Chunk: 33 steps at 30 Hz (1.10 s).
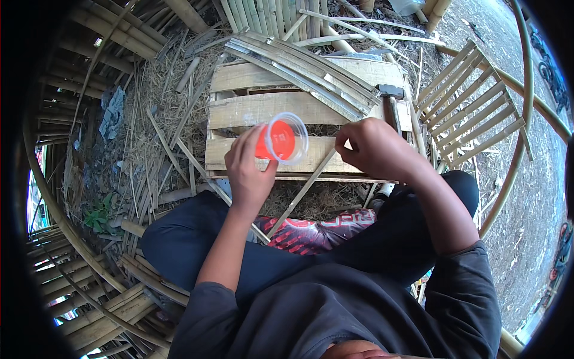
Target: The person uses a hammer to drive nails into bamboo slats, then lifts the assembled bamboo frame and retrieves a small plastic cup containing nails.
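My left hand (248, 170) is wrapped round the side of a clear plastic cup (298, 157), tilted so its mouth shows. Bright orange-red fills the view inside the cup; whether it is drink or coloured plastic I cannot tell. To the right, my right hand (373, 146) is closed with thumb and forefinger curled together above the slatted wooden table (257, 110). Whatever those fingers hold is hidden. A thin bamboo strip (302, 194) slants from near these fingertips, across the table's near edge, down toward my lap. Both hands are apart from each other.
Long split bamboo strips (305, 72) lie bundled across the table. A hammer (391, 105) rests at its right edge. Beyond it leans a bamboo slat rack (472, 107). Bamboo scraps and dry straw litter the ground at left; bamboo poles (54, 209) line that side.
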Tool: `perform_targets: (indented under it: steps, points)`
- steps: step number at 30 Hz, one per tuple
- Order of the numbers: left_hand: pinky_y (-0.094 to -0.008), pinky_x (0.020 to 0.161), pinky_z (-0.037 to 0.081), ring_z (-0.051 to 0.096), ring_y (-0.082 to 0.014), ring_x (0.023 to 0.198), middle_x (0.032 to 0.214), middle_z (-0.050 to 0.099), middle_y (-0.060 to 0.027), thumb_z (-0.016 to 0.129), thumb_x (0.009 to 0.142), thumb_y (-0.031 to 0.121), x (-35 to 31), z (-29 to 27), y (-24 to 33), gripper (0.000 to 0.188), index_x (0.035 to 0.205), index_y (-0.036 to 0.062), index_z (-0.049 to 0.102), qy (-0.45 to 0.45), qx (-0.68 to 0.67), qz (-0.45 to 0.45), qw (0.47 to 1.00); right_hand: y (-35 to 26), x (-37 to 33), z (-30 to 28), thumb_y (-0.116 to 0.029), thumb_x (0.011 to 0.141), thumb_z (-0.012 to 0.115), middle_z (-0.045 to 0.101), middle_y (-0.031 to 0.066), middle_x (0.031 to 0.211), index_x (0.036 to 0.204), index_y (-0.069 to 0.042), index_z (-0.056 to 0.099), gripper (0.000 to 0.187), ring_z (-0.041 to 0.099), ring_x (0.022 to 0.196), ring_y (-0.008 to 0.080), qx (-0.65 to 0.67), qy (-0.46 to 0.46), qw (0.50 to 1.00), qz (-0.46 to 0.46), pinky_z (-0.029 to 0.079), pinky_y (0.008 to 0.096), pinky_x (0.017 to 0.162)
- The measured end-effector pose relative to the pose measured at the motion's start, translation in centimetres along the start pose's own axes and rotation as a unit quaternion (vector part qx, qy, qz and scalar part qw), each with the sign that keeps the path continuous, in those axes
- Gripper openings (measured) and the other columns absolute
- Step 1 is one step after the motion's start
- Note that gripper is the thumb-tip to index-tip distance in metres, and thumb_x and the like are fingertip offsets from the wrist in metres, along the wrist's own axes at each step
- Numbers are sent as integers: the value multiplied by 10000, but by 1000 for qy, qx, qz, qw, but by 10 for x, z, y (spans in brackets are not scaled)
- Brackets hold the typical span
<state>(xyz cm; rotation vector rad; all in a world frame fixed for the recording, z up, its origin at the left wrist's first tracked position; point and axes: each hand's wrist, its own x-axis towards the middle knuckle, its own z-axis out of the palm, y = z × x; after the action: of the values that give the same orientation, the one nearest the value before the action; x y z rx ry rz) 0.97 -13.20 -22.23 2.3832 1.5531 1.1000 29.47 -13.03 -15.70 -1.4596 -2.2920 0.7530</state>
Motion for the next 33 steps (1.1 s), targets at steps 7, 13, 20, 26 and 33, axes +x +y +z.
perform_targets:
  steps: [7, 13, 20, 26, 33]
  points:
    - [-428, 1020, 510, 670, -331, 1182, 1281, 677, -175, 891, 771, 61, 5, -9, -24, 661, 1352, 11, 581, 85, -79, -66, 991, 8, -8, -60, -76, 928, 757, 749, 10, 874, 989, 29, 746, 122, 667, 781, 60, 409, -172, 896, 27, 528, 227, 698]
    - [-423, 1109, 489, 585, -342, 1320, 1404, 606, -180, 917, 722, 14, 5, -14, -21, 845, 1445, 32, 480, 96, -84, 42, 991, -4, -2, -4, -157, 897, 744, 745, 126, 827, 1035, -11, 766, 202, 720, 753, 263, -40, -270, 962, -22, 571, 376, 736]
    - [-431, 1123, 469, 595, -337, 1301, 1385, 614, -161, 921, 714, 24, 10, -16, -13, 838, 1436, 41, 495, 104, -114, 89, 984, -23, 6, 23, -149, 964, 632, 694, 162, 761, 1059, 22, 725, 217, 714, 751, 307, 179, -27, 980, 78, 579, 409, 743]
    - [-451, 1081, 436, 603, -313, 1287, 1373, 629, -108, 894, 691, 34, 21, -35, 8, 793, 1412, 77, 568, 125, -78, 134, 980, -21, 13, 42, -539, 1108, 355, 646, 203, 1198, 1358, 53, 516, 663, 655, 1137, 308, 681, -87, 696, 210, 527, 477, 1019]
    - [-456, 1065, 434, 623, -312, 1264, 1347, 663, -87, 818, 707, 0, 18, -37, 16, 671, 1353, 107, 673, 52, 94, 160, 981, -31, 15, 45, -640, 1063, 371, 638, 223, 1279, 1365, 94, 506, 804, 646, 1198, 323, 784, -116, 576, 198, 493, 473, 1084]
